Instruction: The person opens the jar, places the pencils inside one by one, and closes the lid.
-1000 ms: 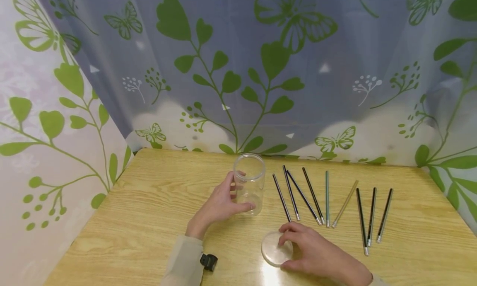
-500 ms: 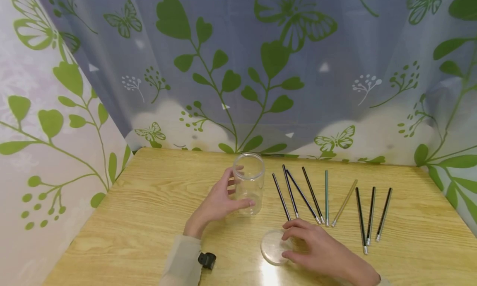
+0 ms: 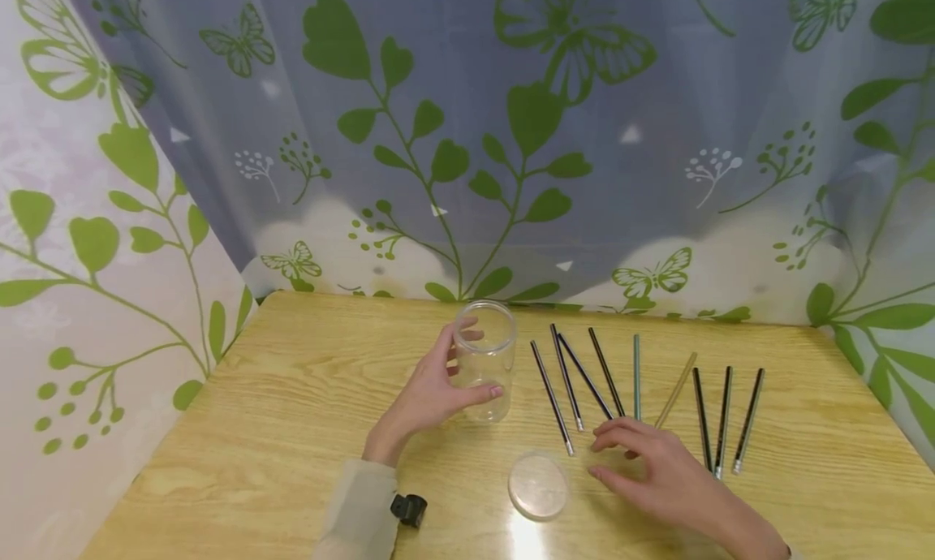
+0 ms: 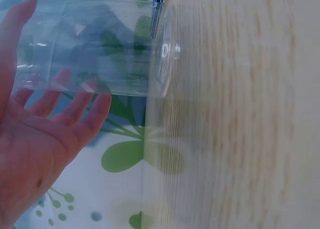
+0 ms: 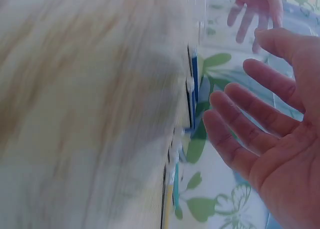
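Observation:
A clear plastic jar (image 3: 497,361) stands upright and uncapped on the table. My left hand (image 3: 434,394) holds it from the left, thumb in front and fingers around the back. In the left wrist view the jar (image 4: 120,49) lies across the top, with fingers (image 4: 92,116) against its side. On the table nearer me is a round clear lid (image 3: 538,487), flat and untouched. My right hand (image 3: 661,475) hovers to the right of the lid, fingers apart and holding nothing. It hides the lower ends of some pencils (image 3: 635,373).
Several pencils lie spread to the right of the jar: dark ones (image 3: 551,398), a yellow one (image 3: 678,385), and more dark ones (image 3: 750,418) at the far right. A leaf-and-butterfly curtain (image 3: 467,138) hangs behind the wooden table (image 3: 292,398).
My right hand has let go of the lid and moved right, away from it. The lid stays on the table. My left hand keeps its hold on the jar.

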Motion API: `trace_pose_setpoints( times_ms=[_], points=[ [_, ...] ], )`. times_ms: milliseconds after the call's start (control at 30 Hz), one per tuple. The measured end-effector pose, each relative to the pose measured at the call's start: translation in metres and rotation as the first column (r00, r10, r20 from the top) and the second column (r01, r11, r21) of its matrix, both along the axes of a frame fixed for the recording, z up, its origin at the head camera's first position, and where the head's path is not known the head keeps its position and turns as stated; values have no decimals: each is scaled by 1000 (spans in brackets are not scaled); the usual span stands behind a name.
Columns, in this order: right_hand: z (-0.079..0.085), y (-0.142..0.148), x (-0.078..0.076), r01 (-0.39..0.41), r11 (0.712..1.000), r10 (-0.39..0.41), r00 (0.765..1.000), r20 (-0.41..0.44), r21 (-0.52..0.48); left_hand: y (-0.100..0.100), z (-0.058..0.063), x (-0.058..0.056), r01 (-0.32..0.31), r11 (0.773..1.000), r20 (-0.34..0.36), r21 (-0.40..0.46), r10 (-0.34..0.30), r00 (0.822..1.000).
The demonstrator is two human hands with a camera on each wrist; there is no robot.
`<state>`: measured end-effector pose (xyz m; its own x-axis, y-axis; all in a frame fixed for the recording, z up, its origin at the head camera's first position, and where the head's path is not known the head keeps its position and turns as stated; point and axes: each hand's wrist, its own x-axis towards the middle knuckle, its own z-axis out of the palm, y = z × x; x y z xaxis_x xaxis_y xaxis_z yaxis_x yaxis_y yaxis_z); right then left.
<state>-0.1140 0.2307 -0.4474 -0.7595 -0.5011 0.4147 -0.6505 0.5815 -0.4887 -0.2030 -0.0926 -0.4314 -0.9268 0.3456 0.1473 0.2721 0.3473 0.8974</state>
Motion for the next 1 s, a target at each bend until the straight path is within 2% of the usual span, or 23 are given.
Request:
trace_pose_setpoints(
  times_ms=[200,333,533,800,1000],
  points=[
    [2,17,-2,87,996,-87,996,-4,8,1,0,-1,6,1000,-3,4,-6,1000],
    [3,26,-4,131,991,-131,991,-41,-11,1,1,-1,3,1000,-2,5,-3,1000],
    [1,41,-7,228,974,-229,972,-52,-12,1,-1,-1,7,1000,3,7,-7,1000],
    [1,62,-14,417,909,-418,909,6,11,1,0,-1,15,1000,8,23,-15,1000],
    [0,79,-21,510,856,-514,856,48,86,1,0,-1,18,1000,5,23,-18,1000]
  ],
)
